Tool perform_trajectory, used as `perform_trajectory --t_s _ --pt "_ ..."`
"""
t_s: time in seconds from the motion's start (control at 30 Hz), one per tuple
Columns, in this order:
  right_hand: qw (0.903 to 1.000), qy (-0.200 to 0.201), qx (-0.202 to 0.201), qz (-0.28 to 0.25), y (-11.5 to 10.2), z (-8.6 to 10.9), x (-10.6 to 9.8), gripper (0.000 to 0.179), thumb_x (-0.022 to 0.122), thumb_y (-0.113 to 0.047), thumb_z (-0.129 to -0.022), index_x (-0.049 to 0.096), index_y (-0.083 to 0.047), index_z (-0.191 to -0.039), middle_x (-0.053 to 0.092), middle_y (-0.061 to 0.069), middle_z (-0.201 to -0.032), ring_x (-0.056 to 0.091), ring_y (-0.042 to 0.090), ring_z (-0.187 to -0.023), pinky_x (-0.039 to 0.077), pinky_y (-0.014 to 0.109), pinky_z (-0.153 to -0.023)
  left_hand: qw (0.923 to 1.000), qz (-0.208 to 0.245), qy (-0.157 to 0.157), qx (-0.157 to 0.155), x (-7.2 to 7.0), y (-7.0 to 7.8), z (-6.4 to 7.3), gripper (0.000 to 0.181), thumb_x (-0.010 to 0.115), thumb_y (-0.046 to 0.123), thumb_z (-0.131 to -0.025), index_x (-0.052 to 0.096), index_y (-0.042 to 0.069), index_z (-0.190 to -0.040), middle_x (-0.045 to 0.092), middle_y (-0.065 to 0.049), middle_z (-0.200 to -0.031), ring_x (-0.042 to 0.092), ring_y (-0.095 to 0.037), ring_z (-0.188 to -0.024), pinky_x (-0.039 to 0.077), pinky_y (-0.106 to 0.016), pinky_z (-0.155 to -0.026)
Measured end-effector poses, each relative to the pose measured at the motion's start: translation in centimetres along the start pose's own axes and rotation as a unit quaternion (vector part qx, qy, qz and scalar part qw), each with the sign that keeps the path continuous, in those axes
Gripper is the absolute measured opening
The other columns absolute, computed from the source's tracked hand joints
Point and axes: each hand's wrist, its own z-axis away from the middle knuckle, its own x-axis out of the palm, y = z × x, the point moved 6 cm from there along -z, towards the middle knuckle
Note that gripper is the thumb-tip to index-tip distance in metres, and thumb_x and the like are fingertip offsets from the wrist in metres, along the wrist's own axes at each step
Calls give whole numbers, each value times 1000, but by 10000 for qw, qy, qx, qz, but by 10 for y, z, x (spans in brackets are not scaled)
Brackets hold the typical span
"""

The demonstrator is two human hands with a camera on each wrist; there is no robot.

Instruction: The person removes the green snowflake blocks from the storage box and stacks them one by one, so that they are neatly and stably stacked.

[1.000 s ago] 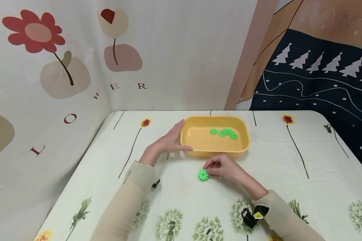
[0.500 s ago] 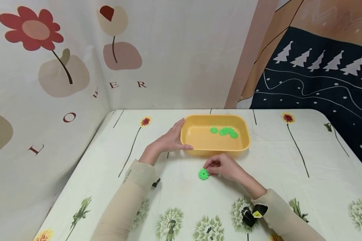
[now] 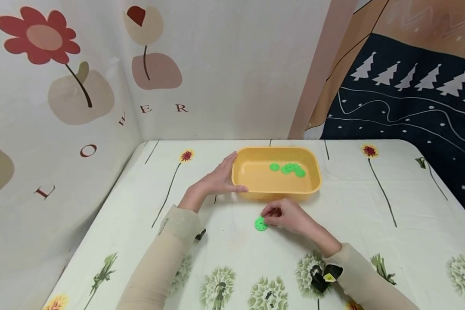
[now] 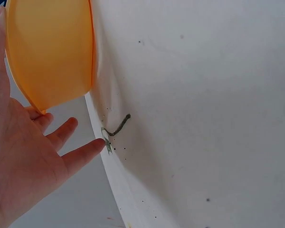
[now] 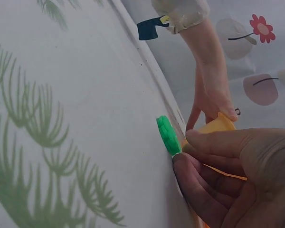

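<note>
Head view: bright, even light; soft shadow beneath the tub (image 3: 277, 196)
Wrist views: 2, both dimmer and greyer
Tablecloth (image 4: 209, 114), left wrist view: broad, soft shading
Right hand (image 5: 251, 166), right wrist view: fingers in shade
Green discs (image 3: 293, 169), head view: small, edges merging

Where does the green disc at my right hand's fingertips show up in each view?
Head: the green disc is below and right of picture centre, pinched by the right hand.
Left wrist: not in this picture.
Right wrist: slightly below and right of centre, at the fingertips.
Shared landmark: the yellow tub, held at one end by the left hand.
</note>
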Motion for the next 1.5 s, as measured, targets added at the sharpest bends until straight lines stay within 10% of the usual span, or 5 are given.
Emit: perform_trajectory --t_s 0.67,1.5 --pt "9908 -139 -567 1218 -15 4 8 35 88 -16 -74 71 -11 -104 65 -5 -87 58 4 -73 50 17 -67 10000 -8 -11 -19 0 1 0 122 78 56 -79 -4 16 -161 -3 -1 -170 12 -27 -156 27 -55 -121" --pt "9970 -279 -502 518 -13 2 3 43 83 -13 -80 66 -4 -118 68 2 -92 60 5 -76 54 20 -69 10000 88 12 34 1 -1 -2 123 78 57 -78 -3 17 -161 -2 -1 -170 12 -28 -157 27 -56 -121"
